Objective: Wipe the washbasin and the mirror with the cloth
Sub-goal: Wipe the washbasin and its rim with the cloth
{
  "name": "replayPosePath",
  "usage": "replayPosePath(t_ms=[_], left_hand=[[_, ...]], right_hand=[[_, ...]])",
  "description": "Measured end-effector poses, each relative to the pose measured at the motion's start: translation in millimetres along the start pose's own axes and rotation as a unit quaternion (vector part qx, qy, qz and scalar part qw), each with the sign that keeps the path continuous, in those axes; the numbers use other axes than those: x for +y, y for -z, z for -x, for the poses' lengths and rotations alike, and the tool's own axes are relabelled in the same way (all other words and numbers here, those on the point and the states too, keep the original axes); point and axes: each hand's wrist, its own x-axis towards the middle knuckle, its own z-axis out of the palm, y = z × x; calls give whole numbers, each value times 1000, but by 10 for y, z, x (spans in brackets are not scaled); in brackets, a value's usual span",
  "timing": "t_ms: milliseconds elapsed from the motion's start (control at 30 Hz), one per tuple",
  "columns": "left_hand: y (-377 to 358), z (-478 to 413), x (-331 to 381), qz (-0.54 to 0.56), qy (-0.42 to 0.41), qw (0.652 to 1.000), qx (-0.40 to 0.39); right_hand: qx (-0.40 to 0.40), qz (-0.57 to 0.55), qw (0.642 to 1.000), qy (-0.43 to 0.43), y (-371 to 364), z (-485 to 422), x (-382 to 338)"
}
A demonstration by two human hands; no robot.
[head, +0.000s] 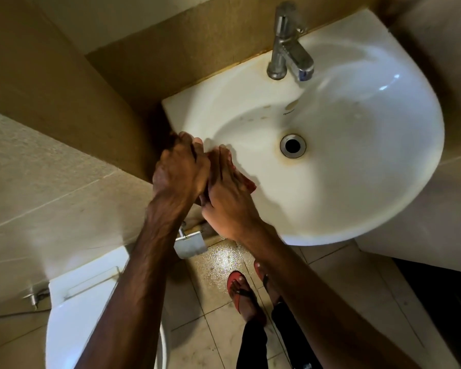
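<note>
White ceramic washbasin (357, 182), wall-mounted in a tiled corner; chrome mixer tap (288, 49) at its rear ledge, drain (292, 145) ringed with brownish stain at bowl centre. Left hand (180, 166): fingers curled over the basin's left rim, gripping it. Right hand (224, 193): just beside the left and touching it, fingers straight and close together, pressed flat on a red cloth (251, 185) against the bowl's inner left slope; cloth mostly covered, one corner showing. Below: metal paper holder (190, 243), toilet cistern (83, 288), red sandals (241, 291) on the tiled floor (357, 302).
</note>
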Motion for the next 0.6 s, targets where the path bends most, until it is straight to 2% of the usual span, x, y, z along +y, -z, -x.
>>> replayPosePath(t_ms=[100,200,367,500,600], left_hand=[[8,17,36,-6,2,1000,-9],[8,25,26,-8,-4,1000,-8],[-4,21,-10,-10,-13,1000,-2],[-12,-9,-75,42,-25,999,-9],[14,-49,-78,85,2,996,-33]], right_hand=[[-31,-16,999,12,185,389,96],[-68,50,996,25,395,783,336],[-103,109,988,-21,517,905,312],[-101,31,992,-65,374,581,35],[-82,-54,992,-79,218,151,-48]])
